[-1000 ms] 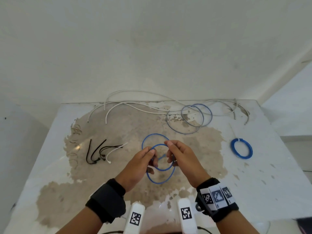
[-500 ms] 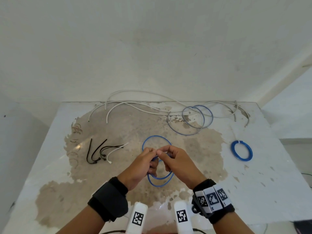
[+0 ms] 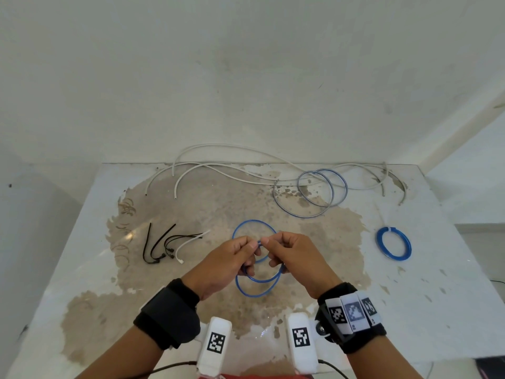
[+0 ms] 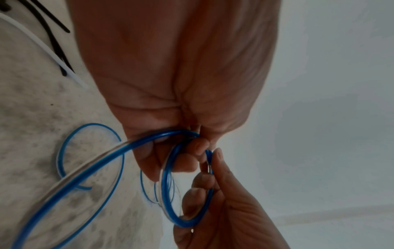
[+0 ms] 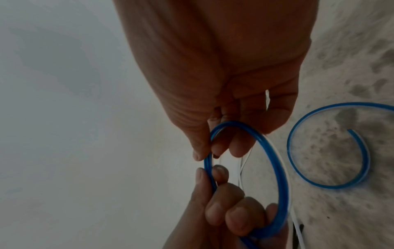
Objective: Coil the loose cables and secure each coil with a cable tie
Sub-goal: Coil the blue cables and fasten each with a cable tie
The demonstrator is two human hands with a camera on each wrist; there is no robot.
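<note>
**A:** ok so starting from the left of the table [image 3: 437,283], what's there?

**B:** around 9 o'clock from the hands there's a little bunch of cable ties [image 3: 164,246], mostly black plus one white, just lying loose on the worn patch. Then dead centre the left hand [image 3: 226,266] has its fingers curled round the blue cable [image 3: 258,288], thumb and forefinger pinching a strand up top.

**A:** and the other hand?

**B:** right hand [image 3: 293,259] is doing the same thing, pinching that same blue cable right beside the left fingertips, they're nearly touching. The cable's in a few loops held just above the table, one loop hanging toward 6 o'clock, another poking out at 12.

**A:** further right?

**B:** at about 1 o'clock there's a loose blue cable [image 3: 311,196] in big open rings, tangled over some white cables [image 3: 218,170] along the far edge. Over at 3 o'clock sits a small blue coil [image 3: 393,244] with a white tie on it, well apart from the hands.
</note>
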